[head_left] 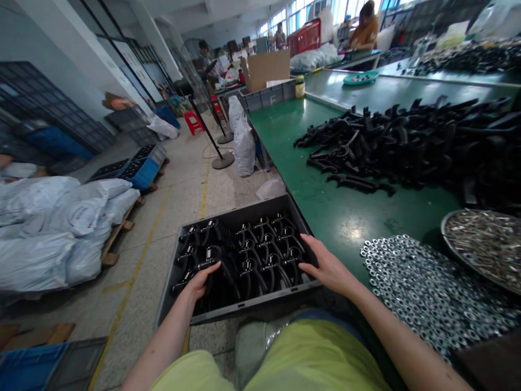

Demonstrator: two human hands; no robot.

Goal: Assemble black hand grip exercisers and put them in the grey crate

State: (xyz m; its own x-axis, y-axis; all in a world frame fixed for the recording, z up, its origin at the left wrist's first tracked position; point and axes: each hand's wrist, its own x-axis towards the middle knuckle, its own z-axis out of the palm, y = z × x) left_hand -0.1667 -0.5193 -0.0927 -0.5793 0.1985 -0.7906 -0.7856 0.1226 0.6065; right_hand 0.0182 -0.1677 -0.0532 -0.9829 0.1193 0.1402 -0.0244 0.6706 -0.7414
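A grey plastic crate (260, 302) sits in front of me, packed with rows of black hand grip strengtheners (266, 244) that have shiny metal parts. Inside its left half, my left hand (199, 282) is closed on a black hand grip strengthener (214, 255); the thumb lies along it and the other fingers are mostly hidden. At the crate's right side is my right hand (325, 266), its thumb and fingers apart and nothing held. Its fingertips are by the crate's right rim, next to the rightmost strengtheners.
On the green table (337, 212) to my right lie a heap of black plastic parts (407, 146), metal nuts (427, 293) and a round tray (445, 231) of small metal pieces. White sacks (61, 222) on a pallet stand left. Co-workers (365, 30) sit farther back.
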